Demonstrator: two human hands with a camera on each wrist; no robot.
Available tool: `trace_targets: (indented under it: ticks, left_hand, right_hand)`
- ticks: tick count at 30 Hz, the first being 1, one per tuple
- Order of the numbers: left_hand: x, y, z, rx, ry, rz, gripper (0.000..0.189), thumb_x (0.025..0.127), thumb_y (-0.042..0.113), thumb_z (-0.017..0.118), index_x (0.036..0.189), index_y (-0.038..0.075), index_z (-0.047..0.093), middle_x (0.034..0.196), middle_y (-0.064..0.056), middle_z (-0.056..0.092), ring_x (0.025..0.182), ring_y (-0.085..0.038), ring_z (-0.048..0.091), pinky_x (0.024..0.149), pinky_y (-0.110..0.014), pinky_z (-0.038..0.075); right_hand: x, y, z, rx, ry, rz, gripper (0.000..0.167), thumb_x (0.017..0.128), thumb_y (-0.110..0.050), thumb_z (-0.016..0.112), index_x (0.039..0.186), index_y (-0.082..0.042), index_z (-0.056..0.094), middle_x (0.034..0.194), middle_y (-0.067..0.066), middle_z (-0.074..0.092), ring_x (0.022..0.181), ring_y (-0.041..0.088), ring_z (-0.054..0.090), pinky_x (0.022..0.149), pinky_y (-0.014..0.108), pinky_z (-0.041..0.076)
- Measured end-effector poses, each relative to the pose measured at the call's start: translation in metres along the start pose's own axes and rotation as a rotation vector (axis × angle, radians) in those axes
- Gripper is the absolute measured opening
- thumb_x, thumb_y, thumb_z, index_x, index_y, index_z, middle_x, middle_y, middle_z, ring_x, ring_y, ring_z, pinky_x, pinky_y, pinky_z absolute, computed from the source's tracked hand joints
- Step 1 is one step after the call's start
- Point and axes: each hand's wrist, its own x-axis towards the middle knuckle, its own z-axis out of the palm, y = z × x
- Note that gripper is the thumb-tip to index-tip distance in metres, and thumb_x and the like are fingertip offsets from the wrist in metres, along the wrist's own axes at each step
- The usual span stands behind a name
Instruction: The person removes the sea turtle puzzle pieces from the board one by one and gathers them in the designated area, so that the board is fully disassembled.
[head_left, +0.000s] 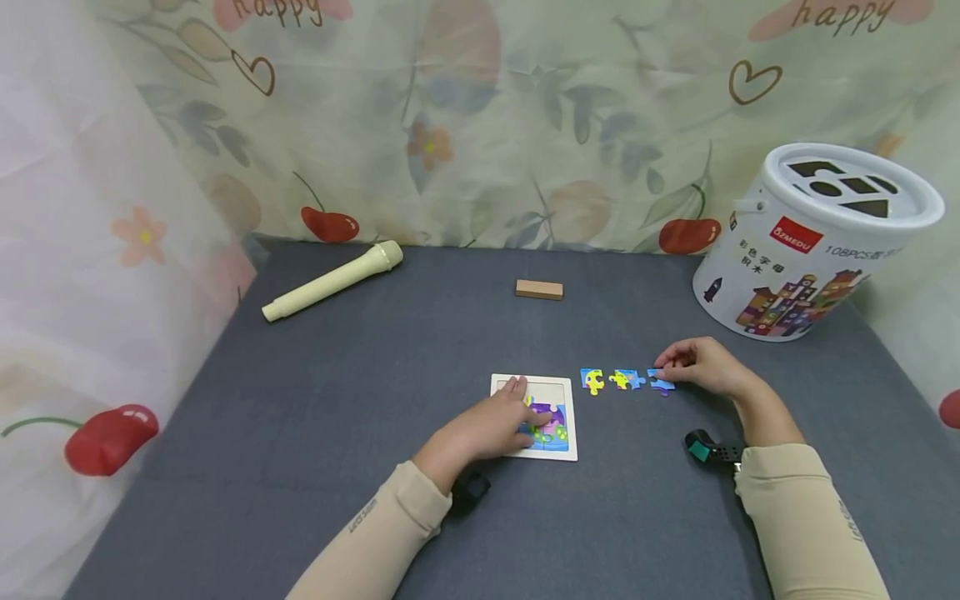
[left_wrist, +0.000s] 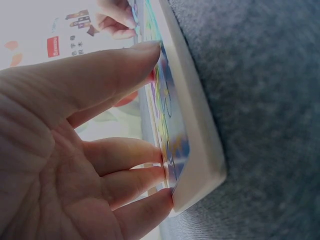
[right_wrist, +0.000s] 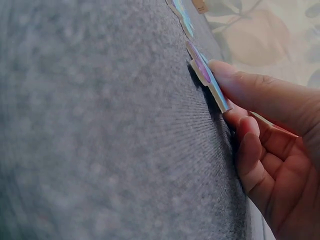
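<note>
A small jigsaw board (head_left: 551,456) with a pale wooden border lies near the middle of the table. Fitted pieces in purple, green and blue show inside it, partly covered by my left hand (head_left: 487,423). Those fingers spread over the board, their tips on its surface in the left wrist view. My right hand (head_left: 708,367) pinches a blue puzzle piece (head_left: 660,384) with a purple part; in the right wrist view this piece (right_wrist: 207,75) tilts, one edge raised off the cloth. Beside it are a blue-and-yellow piece (head_left: 632,380) and another yellow-and-blue piece (head_left: 592,379).
At the back right stands a large white bucket (head_left: 795,242) with shaped holes in its lid. A wooden block (head_left: 539,290) lies toward the back, and a pale yellow microphone-shaped stick (head_left: 330,282) is at back left. Patterned curtains (head_left: 480,125) border the grey table (head_left: 300,433).
</note>
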Motion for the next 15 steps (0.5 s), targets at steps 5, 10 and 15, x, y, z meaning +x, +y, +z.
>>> trace_targets:
  ticks: [5,10,15]
  left_hand:
    - [-0.0004,0.0006,0.0000,0.004,0.001,0.000,0.042,0.090,0.021,0.062,0.131,0.025,0.054,0.152,-0.019,0.024,0.143,-0.031,0.019,0.114,-0.041,0.024]
    - [-0.0006,0.0008,-0.0001,0.002,0.001,0.000,0.042,0.090,0.021,0.062,0.131,0.025,0.054,0.152,-0.019,0.025,0.143,-0.032,0.019,0.114,-0.041,0.025]
    - [-0.0012,0.0010,-0.0006,0.004,0.000,0.000,0.042,0.090,0.022,0.062,0.131,0.025,0.054,0.152,-0.019,0.025,0.143,-0.032,0.019,0.114,-0.041,0.025]
  right_hand:
    - [-0.0002,0.0019,0.0018,-0.010,0.017,0.003,0.022,0.087,-0.016,0.065,0.097,0.003,0.066,0.080,0.002,0.059,0.068,0.005,0.048,0.060,0.021,0.042]
    - [0.0005,0.0053,0.0041,0.000,0.038,-0.002,0.023,0.086,-0.017,0.067,0.097,0.003,0.066,0.077,0.001,0.056,0.067,0.005,0.047,0.059,0.021,0.041]
    - [0.0001,0.0054,0.0047,0.010,0.043,-0.014,0.024,0.085,-0.018,0.068,0.097,0.003,0.066,0.077,0.000,0.056,0.067,0.004,0.047,0.059,0.021,0.041]
